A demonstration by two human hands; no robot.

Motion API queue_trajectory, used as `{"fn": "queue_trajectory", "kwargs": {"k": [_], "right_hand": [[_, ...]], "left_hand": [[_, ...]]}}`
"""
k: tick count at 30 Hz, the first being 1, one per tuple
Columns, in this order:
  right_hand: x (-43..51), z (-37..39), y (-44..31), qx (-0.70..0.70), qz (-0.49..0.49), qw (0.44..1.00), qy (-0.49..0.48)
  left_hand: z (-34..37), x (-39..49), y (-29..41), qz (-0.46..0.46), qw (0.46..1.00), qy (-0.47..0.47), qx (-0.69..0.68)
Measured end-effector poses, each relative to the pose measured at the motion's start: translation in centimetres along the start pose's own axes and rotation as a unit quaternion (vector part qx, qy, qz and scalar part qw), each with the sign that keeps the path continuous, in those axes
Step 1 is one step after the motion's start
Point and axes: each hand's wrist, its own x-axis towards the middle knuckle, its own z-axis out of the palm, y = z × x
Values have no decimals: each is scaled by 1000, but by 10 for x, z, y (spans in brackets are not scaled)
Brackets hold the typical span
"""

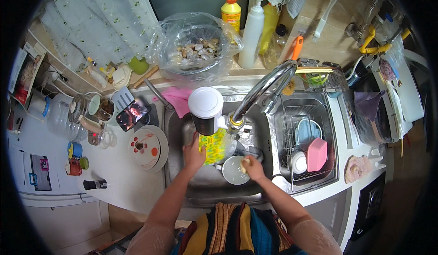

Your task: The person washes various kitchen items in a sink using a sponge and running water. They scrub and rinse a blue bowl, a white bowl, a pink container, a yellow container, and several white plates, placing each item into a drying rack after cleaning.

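Note:
Over the left part of a stainless steel sink (205,193), my left hand (194,155) grips a yellow-green patterned plastic sheet or packet (213,147); which of the two cannot be told. My right hand (252,168) holds a small pale sponge or wad (245,164) at the right edge of a white cup or bowl (235,173), which lies in the sink. Dark cloth-like material and other items lie behind the bowl, partly hidden. The water filter (206,106) with a white lid stands above the sink, just beyond my left hand.
A chrome faucet (263,87) arches over the sink. Right of it, a wire dish rack (308,118) holds a pink container (317,155). Stacked plates (159,152) and a phone (133,114) are on the left. Behind stands a plastic-covered bowl of clams (196,51).

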Motion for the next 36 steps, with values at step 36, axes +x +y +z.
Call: {"fn": "queue_trajectory", "kwargs": {"k": [36], "right_hand": [[-9,5,-30,544,252,751,-276]], "left_hand": [[-116,-75,-9,-15,977,196,84]]}}
